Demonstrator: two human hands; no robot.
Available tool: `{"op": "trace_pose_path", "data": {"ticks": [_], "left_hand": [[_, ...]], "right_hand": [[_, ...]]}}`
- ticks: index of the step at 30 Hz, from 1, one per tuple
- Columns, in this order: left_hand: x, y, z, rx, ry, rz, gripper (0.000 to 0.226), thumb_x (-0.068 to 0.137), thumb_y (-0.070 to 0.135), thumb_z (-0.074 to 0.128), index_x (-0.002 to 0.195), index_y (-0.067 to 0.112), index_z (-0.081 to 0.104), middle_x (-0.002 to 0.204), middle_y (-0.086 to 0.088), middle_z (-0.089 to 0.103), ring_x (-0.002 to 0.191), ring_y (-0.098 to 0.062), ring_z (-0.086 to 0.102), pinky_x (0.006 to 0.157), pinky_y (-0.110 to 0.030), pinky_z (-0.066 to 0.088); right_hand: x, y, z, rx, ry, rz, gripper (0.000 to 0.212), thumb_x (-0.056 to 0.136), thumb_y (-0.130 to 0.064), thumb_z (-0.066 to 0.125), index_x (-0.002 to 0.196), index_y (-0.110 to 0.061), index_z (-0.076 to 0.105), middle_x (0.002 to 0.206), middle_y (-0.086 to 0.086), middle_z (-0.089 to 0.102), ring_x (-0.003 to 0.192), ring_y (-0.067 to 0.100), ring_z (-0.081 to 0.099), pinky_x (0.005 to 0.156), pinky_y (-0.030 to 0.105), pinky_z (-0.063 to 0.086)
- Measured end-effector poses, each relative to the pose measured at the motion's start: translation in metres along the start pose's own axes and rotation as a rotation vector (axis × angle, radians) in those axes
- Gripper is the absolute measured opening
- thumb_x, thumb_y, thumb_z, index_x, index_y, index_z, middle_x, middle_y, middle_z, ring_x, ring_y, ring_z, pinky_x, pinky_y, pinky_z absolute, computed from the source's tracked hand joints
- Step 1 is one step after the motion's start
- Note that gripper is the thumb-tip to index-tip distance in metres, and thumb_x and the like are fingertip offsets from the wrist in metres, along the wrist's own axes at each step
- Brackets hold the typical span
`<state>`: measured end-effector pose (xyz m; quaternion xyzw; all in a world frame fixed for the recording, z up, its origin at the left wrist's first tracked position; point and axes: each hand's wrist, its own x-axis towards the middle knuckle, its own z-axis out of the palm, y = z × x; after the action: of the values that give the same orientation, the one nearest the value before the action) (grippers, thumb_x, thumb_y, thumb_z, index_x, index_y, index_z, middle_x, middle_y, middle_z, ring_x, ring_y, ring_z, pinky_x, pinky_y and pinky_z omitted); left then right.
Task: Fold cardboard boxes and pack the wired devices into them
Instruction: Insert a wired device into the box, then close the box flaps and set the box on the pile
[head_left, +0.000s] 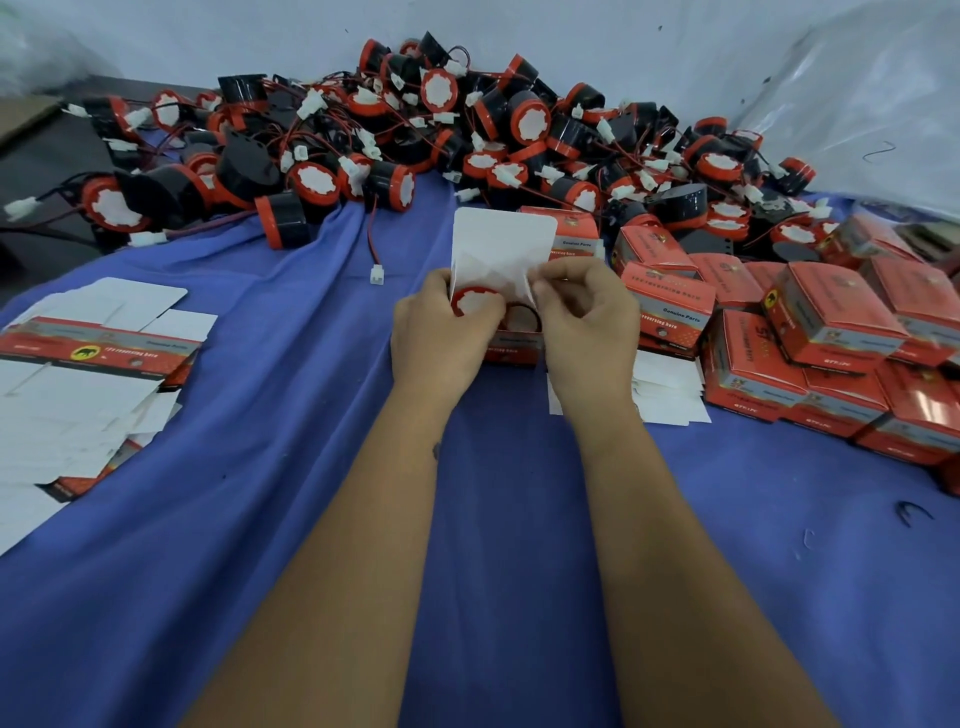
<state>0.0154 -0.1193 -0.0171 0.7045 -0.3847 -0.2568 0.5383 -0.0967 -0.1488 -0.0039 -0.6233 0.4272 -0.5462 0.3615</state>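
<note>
Bare blue cloth (291, 415) lies open in front and between the flat box blanks (88, 374) at left and the stacked packed boxes (810, 353) at right. The heap of wired devices (415, 135) blocks the far side, edge to edge.

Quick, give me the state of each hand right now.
Left hand: grips the round red-and-black wired device at the open box.
Right hand: pinches the white cardboard box flap.

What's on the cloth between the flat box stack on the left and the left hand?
In the head view, only bare blue cloth lies between the flat boxes and the left hand.
</note>
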Motion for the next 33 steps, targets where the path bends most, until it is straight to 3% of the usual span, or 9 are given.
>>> {"op": "trace_pose_path", "data": {"ticks": [4,7,10,13,19,22,25,29,33], "left_hand": [[-0.001,-0.001,-0.001,-0.045,-0.023,0.012,0.024,0.068,0.052,0.053,0.09,0.044,0.053,0.108,0.0,0.061,0.1,-0.02,0.06,0.085,-0.046,0.055],[-0.001,-0.002,-0.001,-0.059,-0.025,0.026,0.028,0.069,0.051,0.054,0.096,0.042,0.056,0.109,0.001,0.061,0.101,-0.018,0.06,0.086,-0.046,0.055],[-0.002,-0.003,-0.003,-0.093,-0.044,0.039,0.026,0.074,0.046,0.057,0.1,0.041,0.058,0.108,0.004,0.063,0.099,-0.014,0.062,0.086,-0.044,0.056],[-0.003,-0.002,-0.005,-0.095,-0.073,0.087,0.016,0.083,0.039,0.059,0.098,0.045,0.057,0.106,0.008,0.065,0.1,-0.012,0.063,0.088,-0.044,0.056],[0.001,-0.002,-0.021,-0.83,-0.186,-0.037,0.047,0.107,0.041,0.024,0.13,0.022,0.06,0.118,-0.005,0.072,0.107,-0.022,0.069,0.08,-0.032,0.057],[0.003,-0.003,-0.021,-0.67,-0.098,-0.009,0.031,0.103,0.012,0.042,0.125,0.02,0.063,0.107,0.001,0.074,0.095,-0.016,0.071,0.074,-0.03,0.058],[0.001,-0.004,-0.017,-0.431,-0.075,0.096,0.047,0.093,-0.006,0.046,0.127,0.025,0.057,0.115,0.006,0.069,0.104,-0.011,0.066,0.083,-0.029,0.056],[-0.006,-0.002,-0.011,-0.261,0.085,0.26,0.04,0.087,-0.009,0.05,0.097,0.028,0.06,0.099,0.02,0.064,0.095,0.006,0.06,0.079,-0.015,0.05],[-0.006,-0.006,-0.019,0.035,0.199,0.431,0.032,0.084,-0.007,0.062,0.088,0.024,0.072,0.1,0.007,0.058,0.1,-0.014,0.057,0.084,-0.027,0.05]], "right_hand": [[-0.004,0.007,0.009,-0.197,-0.048,-0.132,0.023,0.085,0.0,0.067,0.105,-0.011,0.067,0.112,-0.001,0.056,0.101,0.006,0.05,0.089,0.006,0.036],[-0.002,0.008,0.009,-0.205,0.011,-0.041,0.049,0.083,-0.009,0.071,0.127,-0.018,0.053,0.122,-0.007,0.046,0.112,0.009,0.046,0.097,0.016,0.037],[-0.002,0.006,0.008,-0.058,-0.092,0.066,0.056,0.087,-0.007,0.066,0.136,-0.023,0.044,0.114,-0.021,0.052,0.102,-0.003,0.053,0.081,0.008,0.045],[-0.003,0.006,0.008,-0.072,-0.155,0.024,0.051,0.09,-0.005,0.06,0.135,-0.024,0.046,0.116,-0.016,0.058,0.11,0.005,0.053,0.081,0.002,0.042],[-0.007,0.002,0.012,-0.009,-0.156,0.048,0.053,0.089,-0.008,0.065,0.134,-0.022,0.04,0.118,-0.011,0.058,0.101,0.003,0.056,0.074,0.005,0.046],[-0.01,0.001,0.014,-0.049,-0.13,0.034,0.032,0.089,-0.011,0.067,0.107,-0.023,0.044,0.109,-0.013,0.054,0.093,0.003,0.056,0.067,0.008,0.045],[-0.01,0.004,0.014,-0.151,-0.143,-0.008,0.011,0.09,-0.012,0.065,0.093,-0.018,0.056,0.107,-0.003,0.056,0.094,0.006,0.053,0.077,0.017,0.043],[-0.009,0.002,0.014,-0.026,-0.101,0.06,0.033,0.088,-0.011,0.068,0.111,-0.024,0.047,0.113,-0.007,0.055,0.097,0.008,0.057,0.069,0.01,0.046],[-0.008,0.002,0.008,-0.063,-0.177,-0.028,0.034,0.089,-0.005,0.065,0.117,-0.025,0.06,0.117,-0.009,0.059,0.098,0.002,0.055,0.081,0.015,0.048]]}}
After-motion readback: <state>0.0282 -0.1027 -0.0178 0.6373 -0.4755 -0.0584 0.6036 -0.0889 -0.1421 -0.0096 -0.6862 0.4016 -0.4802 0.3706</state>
